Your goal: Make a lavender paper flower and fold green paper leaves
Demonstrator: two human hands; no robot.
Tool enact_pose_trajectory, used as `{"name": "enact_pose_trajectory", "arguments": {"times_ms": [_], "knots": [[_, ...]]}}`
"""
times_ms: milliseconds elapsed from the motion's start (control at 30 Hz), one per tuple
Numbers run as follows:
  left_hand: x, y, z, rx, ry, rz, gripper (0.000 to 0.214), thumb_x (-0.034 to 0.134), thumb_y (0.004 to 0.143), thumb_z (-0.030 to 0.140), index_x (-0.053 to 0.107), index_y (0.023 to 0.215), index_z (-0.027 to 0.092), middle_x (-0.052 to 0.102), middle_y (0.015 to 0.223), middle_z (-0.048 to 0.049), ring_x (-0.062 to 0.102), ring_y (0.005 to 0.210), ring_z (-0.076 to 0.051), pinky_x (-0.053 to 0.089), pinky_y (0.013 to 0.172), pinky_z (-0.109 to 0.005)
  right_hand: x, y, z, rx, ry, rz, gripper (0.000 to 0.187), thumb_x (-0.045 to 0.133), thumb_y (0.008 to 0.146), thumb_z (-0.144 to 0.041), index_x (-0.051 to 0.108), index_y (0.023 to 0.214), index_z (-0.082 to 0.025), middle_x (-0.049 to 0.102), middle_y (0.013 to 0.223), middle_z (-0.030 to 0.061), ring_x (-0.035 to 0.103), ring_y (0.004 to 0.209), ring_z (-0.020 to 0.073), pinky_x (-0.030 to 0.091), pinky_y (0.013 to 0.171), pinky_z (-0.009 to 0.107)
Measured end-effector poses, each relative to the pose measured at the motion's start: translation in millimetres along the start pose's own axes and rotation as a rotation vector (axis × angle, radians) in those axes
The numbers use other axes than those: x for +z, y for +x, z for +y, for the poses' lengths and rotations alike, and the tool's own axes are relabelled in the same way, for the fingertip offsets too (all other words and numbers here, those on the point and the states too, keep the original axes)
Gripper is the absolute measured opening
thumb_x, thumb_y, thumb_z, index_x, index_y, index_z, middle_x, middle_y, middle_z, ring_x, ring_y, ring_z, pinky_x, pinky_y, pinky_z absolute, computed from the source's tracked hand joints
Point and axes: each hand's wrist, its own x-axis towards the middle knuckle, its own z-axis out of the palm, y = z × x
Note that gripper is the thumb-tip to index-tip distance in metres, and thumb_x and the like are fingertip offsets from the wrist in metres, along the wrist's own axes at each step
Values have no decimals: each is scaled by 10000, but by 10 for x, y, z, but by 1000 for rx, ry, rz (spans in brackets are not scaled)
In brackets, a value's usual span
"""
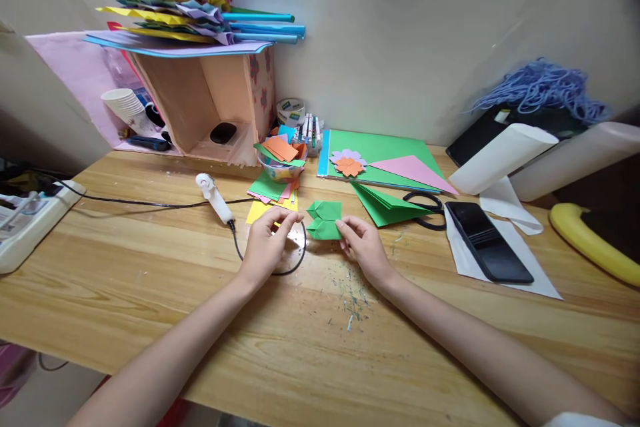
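A small green folded paper (327,219), notched and creased on its left side, is pinched at its right edge by my right hand (364,247). Just left of it, my left hand (267,240) has thumb and fingertips pressed together, a small gap away from the paper. Whatever may sit in that pinch is too small to make out. Behind the left hand lie yellow, pink and green paper sheets (255,212). A larger folded green paper (383,205) rests beyond my right hand, over black-handled scissors (430,210).
A white glue gun (214,199) with a black cord stands left of my hands. Farther back are a paper-filled bowl (283,170), a green board (395,147) with paper flowers, and an open box (200,100). A phone (487,240) and a banana (595,240) lie right.
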Motion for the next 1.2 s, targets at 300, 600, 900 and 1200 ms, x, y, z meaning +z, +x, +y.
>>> {"name": "enact_pose_trajectory", "arguments": {"times_ms": [300, 600, 900, 1200], "knots": [[-15, 12, -14, -69, 64, 21, 225, 592, 713, 376, 623, 680, 156, 619, 686, -12, 549, 637, -130, 399, 564, -213, 26, 275, -18, 175, 147, 97, 198, 603, 710, -309, 597, 804, -135, 541, 516, -22, 479, 423, 74, 401, 406, 183], [27, 4, -118, -85, 96, -132, 327, 373, 831, 409, 544, 684, 172, 514, 567, 10, 516, 558, -140, 377, 534, -226, -22, 289, -330, -111, -374, -51, 242, 562, 738, -204, 594, 976, -172, 597, 997, 84, 578, 783, 148, 491, 667, 284], [71, -58, -100, 113, 329, -252, 215, 483, 786, 325, 640, 750, 184, 631, 761, -29, 535, 647, -143, 386, 596, -242, -1138, 103, -501, -588, -940, 261, 107, 528, 807, -240, 623, 836, -201, 556, 897, 70, 542, 850, 198, 453, 688, 316], [68, -29, -172, 168, 383, -206, 258, 478, 795, 381, 643, 792, 184, 638, 784, -41, 537, 641, -142, 401, 609, -245, -1200, 157, -335, -709, -1053, 224, 179, 499, 831, -265, 640, 919, -197, 579, 915, 83, 529, 899, 211, 433, 803, 363]]}}
